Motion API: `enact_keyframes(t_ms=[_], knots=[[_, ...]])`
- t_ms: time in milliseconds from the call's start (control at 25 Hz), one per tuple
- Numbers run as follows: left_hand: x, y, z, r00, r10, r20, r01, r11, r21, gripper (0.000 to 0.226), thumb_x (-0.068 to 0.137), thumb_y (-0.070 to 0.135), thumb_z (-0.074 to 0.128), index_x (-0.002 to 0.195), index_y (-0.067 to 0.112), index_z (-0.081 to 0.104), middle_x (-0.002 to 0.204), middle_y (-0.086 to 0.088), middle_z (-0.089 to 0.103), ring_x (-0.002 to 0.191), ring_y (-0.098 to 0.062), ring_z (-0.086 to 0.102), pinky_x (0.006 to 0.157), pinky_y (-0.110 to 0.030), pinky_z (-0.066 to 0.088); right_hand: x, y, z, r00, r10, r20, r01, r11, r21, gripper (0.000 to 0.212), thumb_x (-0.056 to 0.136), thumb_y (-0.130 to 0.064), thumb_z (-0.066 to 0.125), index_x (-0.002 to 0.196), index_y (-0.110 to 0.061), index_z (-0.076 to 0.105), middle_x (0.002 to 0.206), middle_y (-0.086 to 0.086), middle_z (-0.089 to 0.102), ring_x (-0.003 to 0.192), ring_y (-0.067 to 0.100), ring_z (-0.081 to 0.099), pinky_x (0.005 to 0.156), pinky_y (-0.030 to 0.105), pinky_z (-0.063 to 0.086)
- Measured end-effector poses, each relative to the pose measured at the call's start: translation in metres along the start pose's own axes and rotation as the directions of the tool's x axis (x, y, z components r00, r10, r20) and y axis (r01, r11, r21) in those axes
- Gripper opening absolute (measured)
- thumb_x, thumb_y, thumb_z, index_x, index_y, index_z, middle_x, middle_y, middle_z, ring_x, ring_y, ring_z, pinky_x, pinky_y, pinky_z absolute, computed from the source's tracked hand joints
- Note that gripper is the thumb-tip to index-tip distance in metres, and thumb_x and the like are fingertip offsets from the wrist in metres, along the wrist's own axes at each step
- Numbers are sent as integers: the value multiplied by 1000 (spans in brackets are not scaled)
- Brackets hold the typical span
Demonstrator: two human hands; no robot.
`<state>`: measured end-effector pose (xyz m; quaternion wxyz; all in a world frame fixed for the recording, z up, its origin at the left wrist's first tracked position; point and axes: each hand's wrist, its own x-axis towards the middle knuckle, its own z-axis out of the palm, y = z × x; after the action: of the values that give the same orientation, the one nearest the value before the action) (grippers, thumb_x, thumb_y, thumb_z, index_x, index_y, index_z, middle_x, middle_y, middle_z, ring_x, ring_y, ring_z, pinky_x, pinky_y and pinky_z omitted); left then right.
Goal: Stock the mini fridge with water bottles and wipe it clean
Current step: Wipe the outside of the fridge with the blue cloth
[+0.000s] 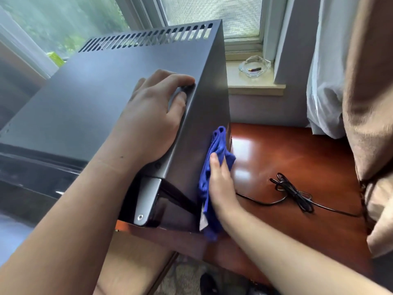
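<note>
**Wiping the fridge's right side**

The right hand [221,184] is pressing a blue cloth [214,150] flat, fingers straight, against the right wall of the fridge [85,99] on the table [297,150]. The left hand [153,118] is lying open on top, steadying it. The unwiped wall is lying ahead of the cloth, toward the window.

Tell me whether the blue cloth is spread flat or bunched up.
Bunched up. The blue cloth shows folds and ridges where the right hand presses it against the side of the mini fridge.
</note>
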<state>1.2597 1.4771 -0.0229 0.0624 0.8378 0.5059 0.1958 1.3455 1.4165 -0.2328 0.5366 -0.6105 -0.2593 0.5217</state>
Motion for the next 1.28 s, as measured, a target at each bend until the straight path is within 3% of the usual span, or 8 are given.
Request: enact_keyframes(t_ms=[280,440,560,680,800,1000,1120,1280], knots=[[1,3,-2,1000,-17,-15,17,1000,9,33,104,24,48,131,35,64,126,16,57,121,-10,47,90,7,19,118,-50,-15,999,-9,-44,9,1000,10,57,106,-52,37,155,-22,42,153,0,49,143,19,43,121,32,27],[0,5,-4,999,-30,-11,30,999,11,33,104,25,49,131,38,63,126,20,57,121,-7,47,91,7,20,194,-38,-19,998,-8,-58,12,997,75,90,73,-78,44,147,-28,52,141,-5,62,133,18,55,119,41,37],[1,5,-4,999,-44,-10,44,999,19,33,103,27,49,130,41,63,120,27,52,121,-4,47,89,7,21,215,-27,-19,997,45,-69,-36,991,129,96,65,-81,43,147,-31,51,141,-6,61,131,20,56,117,43,39],[2,6,-4,999,-52,-9,52,998,19,33,103,27,49,129,42,63,117,29,48,122,-3,47,89,6,22,191,-20,-14,993,105,-56,-93,979,179,88,66,-82,46,142,-38,54,141,-5,61,130,21,57,117,45,39],[1,7,-4,999,-55,-3,55,998,15,33,103,27,49,129,41,63,118,29,48,123,-3,47,91,-3,27,122,-5,-8,990,118,-75,-101,975,196,53,80,-71,49,124,-44,59,136,-3,65,129,20,59,117,44,40],[-1,11,-5,997,-81,3,81,997,20,34,104,28,47,132,42,62,122,25,49,111,-1,44,94,-21,30,11,46,-11,991,137,9,-137,987,85,61,94,-64,44,150,-39,46,147,-14,55,138,11,48,121,35,30],[-2,12,-5,997,-82,2,82,996,24,35,105,27,45,134,39,61,126,21,50,120,-8,48,95,-21,29,-41,63,-12,986,153,59,-157,985,68,49,105,-50,43,153,-41,41,151,-21,47,144,3,39,121,26,25],[-3,12,-5,998,-68,18,67,997,36,37,106,26,43,138,37,60,136,13,53,130,-14,47,98,-21,29,-99,71,-8,976,179,125,-186,982,39,56,106,-49,41,159,-42,25,162,-27,27,149,-6,22,127,26,15]])
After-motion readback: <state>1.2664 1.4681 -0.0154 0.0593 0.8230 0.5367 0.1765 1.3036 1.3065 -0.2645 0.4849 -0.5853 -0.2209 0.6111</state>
